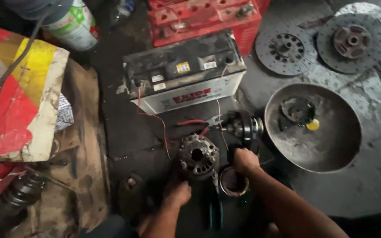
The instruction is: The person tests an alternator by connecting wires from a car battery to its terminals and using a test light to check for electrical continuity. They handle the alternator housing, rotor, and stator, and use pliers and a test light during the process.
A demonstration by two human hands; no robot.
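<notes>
Below the battery (184,72), both hands (176,194) (244,160) grip clamped on alternator housing (198,155), bowl (331,150) close right.

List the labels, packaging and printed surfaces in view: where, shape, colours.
Car battery, centre: black top, white side, red lettering, small yellow and white stickers.
Red battery, behind it: red case.
Cardboard sheet, left: flattened, red, yellow and white print.
Container, top left: round, white with green and red label.
</notes>
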